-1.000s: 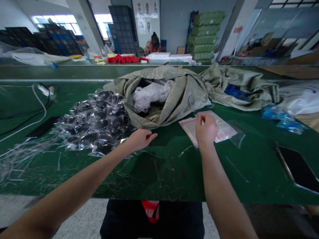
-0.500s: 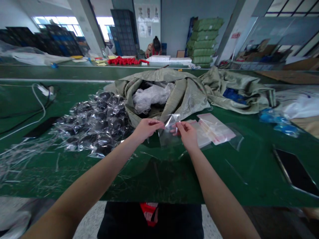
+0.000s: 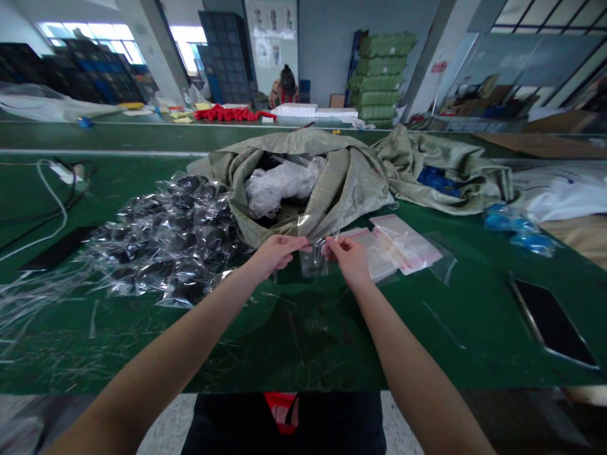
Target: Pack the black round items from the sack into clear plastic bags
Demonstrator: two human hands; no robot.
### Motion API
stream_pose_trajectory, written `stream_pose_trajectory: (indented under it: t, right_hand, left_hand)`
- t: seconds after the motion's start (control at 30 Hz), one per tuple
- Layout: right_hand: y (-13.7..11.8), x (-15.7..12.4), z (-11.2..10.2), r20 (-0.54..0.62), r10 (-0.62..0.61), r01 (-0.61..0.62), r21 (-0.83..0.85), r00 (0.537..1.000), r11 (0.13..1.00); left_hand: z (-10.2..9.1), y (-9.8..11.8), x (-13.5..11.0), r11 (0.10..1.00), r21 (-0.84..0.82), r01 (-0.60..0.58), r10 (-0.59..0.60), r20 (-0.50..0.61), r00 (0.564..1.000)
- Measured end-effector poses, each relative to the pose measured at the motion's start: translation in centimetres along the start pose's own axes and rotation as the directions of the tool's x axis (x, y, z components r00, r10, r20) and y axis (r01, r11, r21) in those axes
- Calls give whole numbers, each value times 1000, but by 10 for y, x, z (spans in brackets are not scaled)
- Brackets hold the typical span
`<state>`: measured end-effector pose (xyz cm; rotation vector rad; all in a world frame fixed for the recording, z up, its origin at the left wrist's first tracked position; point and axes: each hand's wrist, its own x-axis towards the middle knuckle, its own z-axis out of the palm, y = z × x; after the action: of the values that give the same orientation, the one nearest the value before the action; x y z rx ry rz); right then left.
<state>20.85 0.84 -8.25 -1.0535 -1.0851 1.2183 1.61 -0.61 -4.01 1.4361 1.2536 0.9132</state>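
Note:
A clear plastic bag [image 3: 313, 262] hangs between my two hands, over the green table. My left hand [image 3: 279, 253] pinches its left edge with thumb and fingers. On the other side, my right hand [image 3: 347, 256] grips the right edge between thumb and forefinger. Just right of that hand lie flat stacks of clear bags [image 3: 401, 243] with reddish strips. To the left, a heap of dark round items in clear wrappers [image 3: 183, 237] covers the table. Behind my hands, an olive woven sack [image 3: 353, 180] lies open with crumpled clear plastic [image 3: 287, 183] in its mouth.
A phone [image 3: 552, 319] lies at the right, a dark flat object [image 3: 57, 248] at the left near a white cable [image 3: 61, 202]. Clear strips [image 3: 42, 309] litter the left. Blue wrapped items [image 3: 519, 230] sit at right. A person [image 3: 284, 91] is at the far table.
The bag between my hands has gone from spread out to narrower and drawn together. My view has shifted slightly, so the table things appear a little further left.

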Motion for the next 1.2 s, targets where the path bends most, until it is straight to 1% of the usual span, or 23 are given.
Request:
stream_pose_trajectory:
  t: [0.07,0.1,0.13,0.2,0.23,0.27,0.3,0.33,0.37,0.4,0.47,0.53,0.6,0.63,0.7,0.77,0.83,0.93,1.0,1.03,1.1,1.17,1.2]
  right_hand:
    - [0,1,0,-34,-18,17,-15,999,1000]
    - [0,1,0,-42,-24,23,-27,999,999]
    - [0,1,0,-45,-28,26,-38,999,999]
    - [0,1,0,-48,-27,25,-52,998,998]
    - [-1,1,0,-50,-24,21,-56,998,998]
    - [-2,1,0,-54,-21,18,-57,998,998]
    - [-3,0,1,-59,-20,16,-55,998,998]
    - [-3,0,1,-64,-19,16,-52,998,999]
    - [-4,0,0,-69,-21,17,-48,997,999]
    - [-4,0,0,-74,-22,19,-42,997,999]
    - [-3,1,0,-90,-27,24,-29,996,999]
    - [-2,1,-1,-96,-27,25,-27,995,999]
    - [0,1,0,-92,-17,14,-30,996,999]
    - [0,0,0,-85,-10,7,-34,996,999]
    - [-1,-2,2,-54,-9,7,-45,998,999]
    - [-3,-5,3,-2,-20,20,-54,1000,998]
    - [-6,-7,5,38,-25,27,-44,999,999]
    - [-8,-10,5,45,-28,29,-21,999,999]
    - [-8,-13,5,37,-67,68,-40,997,997]
    - [-9,-14,5,28,-101,102,-64,995,993]
    - [-10,-18,8,17,-189,189,-143,982,972]
    - [-15,-18,15,37,-288,286,-284,957,915]
    - [-19,-15,21,70,-338,339,-380,938,861]
  left_hand:
    - [3,-2,-5,994,-58,89,-81,128,988]
    - [4,-3,-6,989,-77,124,-110,164,980]
    - [4,-4,-6,989,-68,134,-122,161,979]
    - [5,-5,-6,992,-3,124,-123,101,987]
    - [4,-5,-5,994,54,97,-100,44,994]
    - [4,-5,-5,990,130,54,-50,-29,998]
    - [3,-4,-6,975,221,-5,29,-105,994]
    - [3,-4,-7,944,321,-74,130,-159,979]
    - [3,-3,-10,896,419,-146,239,-178,955]
    - [4,-2,-14,835,505,-219,336,-153,929]
    - [8,-1,-23,689,638,-344,464,-23,886]
    - [13,0,-32,535,740,-408,514,99,852]
    - [20,1,-38,409,819,-402,518,155,842]
    - [23,2,-40,366,847,-386,513,162,843]
    - [28,3,-40,327,873,-361,512,157,845]
    - [29,5,-38,343,871,-351,536,125,835]
    - [23,9,-36,407,847,-343,580,50,813]
    - [-1,15,-31,572,771,-281,610,-170,774]
    - [-25,16,-25,711,673,-204,560,-366,743]
    - [-39,14,-22,772,610,-177,528,-462,712]
    - [-65,9,-16,845,510,-158,488,-618,616]
    - [-84,1,-12,871,463,-165,476,-711,518]
    - [-91,-2,-12,876,450,-172,473,-737,482]
